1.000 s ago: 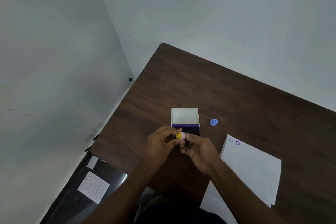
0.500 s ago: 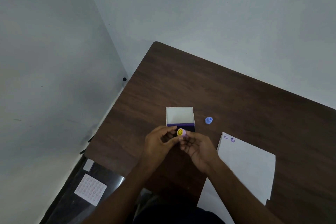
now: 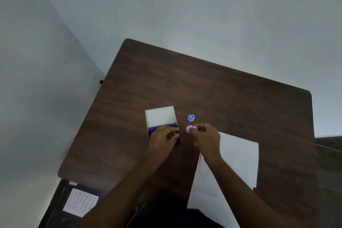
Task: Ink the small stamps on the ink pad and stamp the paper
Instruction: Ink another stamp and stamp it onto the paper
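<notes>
The ink pad [image 3: 152, 129] lies open on the brown table [image 3: 212, 89], its white lid [image 3: 160, 117] tipped back. My left hand [image 3: 163, 138] rests over the purple pad with its fingers pinched together. The yellow-topped stamp piece is hidden under them. My right hand [image 3: 206, 135] is just right of the pad and pinches a pink stamp piece [image 3: 190, 129] at its fingertips. A small blue stamp [image 3: 191, 118] stands on the table just beyond the pink piece. White paper [image 3: 238, 155] lies under and right of my right wrist.
Walls close the table in at the left and back. A white sheet with rows of pale dots [image 3: 80, 202] lies on the dark floor at lower left. A second dark table edge [image 3: 329, 146] shows at the far right.
My hands, joined on one pink and yellow stamp before, have come apart. The left went onto the ink pad; the right moved right with the pink piece. The camera view shifted.
</notes>
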The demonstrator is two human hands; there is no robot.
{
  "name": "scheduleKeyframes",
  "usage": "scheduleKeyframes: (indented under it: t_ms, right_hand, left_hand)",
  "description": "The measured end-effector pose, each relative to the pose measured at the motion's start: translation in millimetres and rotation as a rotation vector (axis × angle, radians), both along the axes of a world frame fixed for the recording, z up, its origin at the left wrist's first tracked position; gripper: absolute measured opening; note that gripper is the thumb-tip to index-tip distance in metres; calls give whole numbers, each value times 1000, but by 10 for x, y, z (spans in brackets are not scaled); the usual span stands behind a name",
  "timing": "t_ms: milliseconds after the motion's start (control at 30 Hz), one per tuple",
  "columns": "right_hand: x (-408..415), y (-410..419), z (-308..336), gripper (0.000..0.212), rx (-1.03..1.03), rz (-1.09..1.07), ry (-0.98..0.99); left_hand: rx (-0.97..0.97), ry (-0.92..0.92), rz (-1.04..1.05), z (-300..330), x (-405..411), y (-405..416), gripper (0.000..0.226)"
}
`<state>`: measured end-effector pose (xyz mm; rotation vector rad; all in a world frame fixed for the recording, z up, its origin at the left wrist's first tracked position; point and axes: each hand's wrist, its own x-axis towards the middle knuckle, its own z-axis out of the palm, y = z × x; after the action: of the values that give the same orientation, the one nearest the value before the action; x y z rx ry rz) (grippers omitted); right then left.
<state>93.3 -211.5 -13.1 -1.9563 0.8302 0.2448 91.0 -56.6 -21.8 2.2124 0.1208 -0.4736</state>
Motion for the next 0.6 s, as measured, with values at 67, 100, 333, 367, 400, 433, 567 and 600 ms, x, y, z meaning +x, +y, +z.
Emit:
scheduleKeyframes:
  t_ms: [67, 100, 333, 367, 400, 433, 567, 600]
  right_hand:
    - [63, -77, -52, 20, -79, 20, 1]
    - [92, -110, -78, 19, -109, 32, 1]
    - [217, -187, -247, 17, -205, 113, 22]
    - [233, -191, -267, 18, -206, 116, 34]
    - [247, -195, -283, 20, -209, 121, 51]
    - [259, -206, -304, 21, -208, 122, 64]
    - [277, -211, -354, 23, -210, 131, 77]
    - [281, -212, -365, 23, -218, 136, 84]
  left_hand:
    - [10, 59, -31, -15, 95, -147, 31]
    - [16, 76, -49, -38, 126, -203, 32]
    - [68, 200, -135, -10, 310, -500, 32]
    - [131, 284, -94, -60, 280, -487, 43]
    - [158, 385, -122, -75, 250, -439, 52]
    - [144, 449, -139, -133, 248, -435, 55]
    - [313, 423, -162, -66, 480, -609, 52]
    - [271, 375, -182, -18, 437, -555, 45]
